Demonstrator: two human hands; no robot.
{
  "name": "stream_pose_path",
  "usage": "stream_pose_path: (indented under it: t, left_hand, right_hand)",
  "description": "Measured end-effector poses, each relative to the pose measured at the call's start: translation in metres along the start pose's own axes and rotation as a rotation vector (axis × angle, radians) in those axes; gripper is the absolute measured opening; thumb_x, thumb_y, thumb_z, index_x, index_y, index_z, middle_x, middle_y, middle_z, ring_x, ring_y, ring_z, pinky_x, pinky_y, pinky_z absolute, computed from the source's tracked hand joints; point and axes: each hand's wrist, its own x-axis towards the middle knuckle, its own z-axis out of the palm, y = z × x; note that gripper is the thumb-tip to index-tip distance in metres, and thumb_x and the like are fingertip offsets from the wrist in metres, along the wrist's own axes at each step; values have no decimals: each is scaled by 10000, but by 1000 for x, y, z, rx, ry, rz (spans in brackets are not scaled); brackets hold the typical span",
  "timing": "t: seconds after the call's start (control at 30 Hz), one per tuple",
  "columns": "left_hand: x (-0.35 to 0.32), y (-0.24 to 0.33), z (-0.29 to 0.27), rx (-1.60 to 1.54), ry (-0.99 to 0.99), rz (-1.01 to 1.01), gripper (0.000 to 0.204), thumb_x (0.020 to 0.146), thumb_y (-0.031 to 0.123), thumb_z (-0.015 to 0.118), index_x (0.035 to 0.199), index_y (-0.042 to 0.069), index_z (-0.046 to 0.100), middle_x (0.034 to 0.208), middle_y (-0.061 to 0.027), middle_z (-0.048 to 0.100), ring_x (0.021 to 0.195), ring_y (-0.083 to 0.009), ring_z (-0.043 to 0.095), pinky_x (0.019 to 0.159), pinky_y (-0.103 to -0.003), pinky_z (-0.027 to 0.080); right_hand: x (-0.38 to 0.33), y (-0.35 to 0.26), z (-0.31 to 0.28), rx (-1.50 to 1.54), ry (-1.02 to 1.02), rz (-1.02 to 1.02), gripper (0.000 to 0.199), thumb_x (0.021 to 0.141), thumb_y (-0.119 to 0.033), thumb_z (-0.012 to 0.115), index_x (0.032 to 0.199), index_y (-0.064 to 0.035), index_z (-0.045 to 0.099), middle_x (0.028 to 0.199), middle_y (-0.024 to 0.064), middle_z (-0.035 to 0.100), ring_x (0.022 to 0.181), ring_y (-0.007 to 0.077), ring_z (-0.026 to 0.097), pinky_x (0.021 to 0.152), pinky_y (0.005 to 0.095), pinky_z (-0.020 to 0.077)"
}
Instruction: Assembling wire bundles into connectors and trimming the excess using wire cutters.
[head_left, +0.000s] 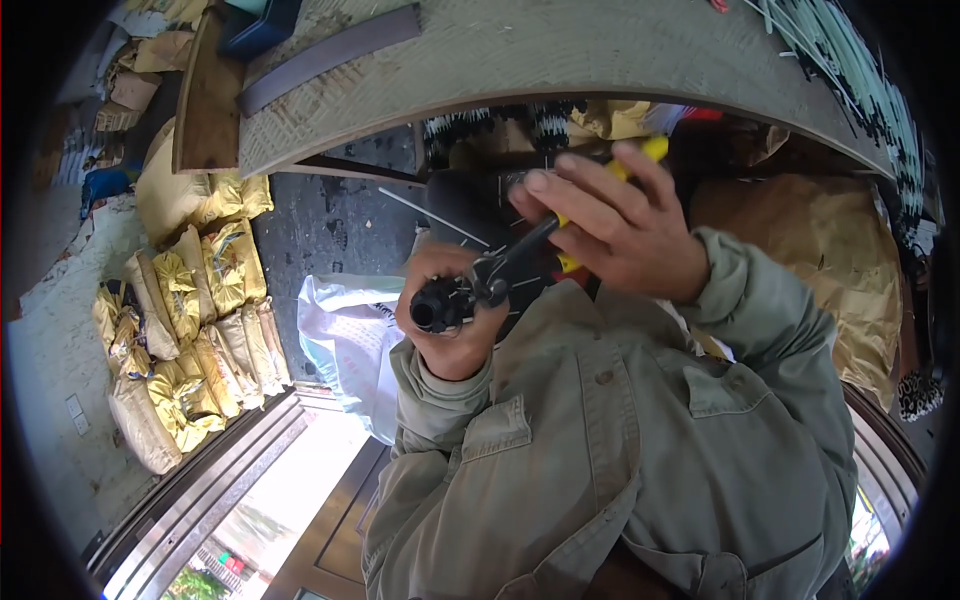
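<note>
My left hand (452, 345) is closed around a black, round-ended part (437, 306) with a dark opening facing up. A thin pale metal rod (430, 214) sticks out past that hand toward the far left. In my right hand (628, 225) is a pair of pliers (570, 215) with yellow handles and dark metal jaws. Its fingers curl over the handles, slightly spread. The jaws point down to the left and meet the black part beside my left thumb. Whether they grip anything there I cannot tell.
A worn workbench (600, 60) curves across the far side, with a grey strip (330, 60) and thin black-tipped rods (850, 80) on it. Several yellow-wrapped packages (190, 340) lie at left. A white plastic bag (350, 340) stands near my left arm; brown paper (810, 250) lies right.
</note>
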Motion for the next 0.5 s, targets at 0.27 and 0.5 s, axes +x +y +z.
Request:
stream_pose_path:
  t: [0.27, 0.5]
  left_hand:
    - [-3, 5, 3, 23, 22, -82, 240, 612, -62, 664, 772, 11, 501, 707, -59, 551, 625, -118, 515, 577, -232, 408]
    - [-3, 4, -3, 36, 10, -28, 251, 599, -65, 665, 780, 11, 507, 736, -71, 566, 645, -128, 526, 601, -236, 416]
  right_hand:
    - [16, 6, 23, -365, 385, -96, 127, 773, -293, 659, 831, -198, 597, 1157, -87, 420, 1080, 112, 441, 1001, 432, 238]
    - [-2, 7, 14, -226, 242, -106, 151, 755, -274, 684, 743, -163, 582, 1076, -36, 448, 916, 144, 486, 821, 357, 404]
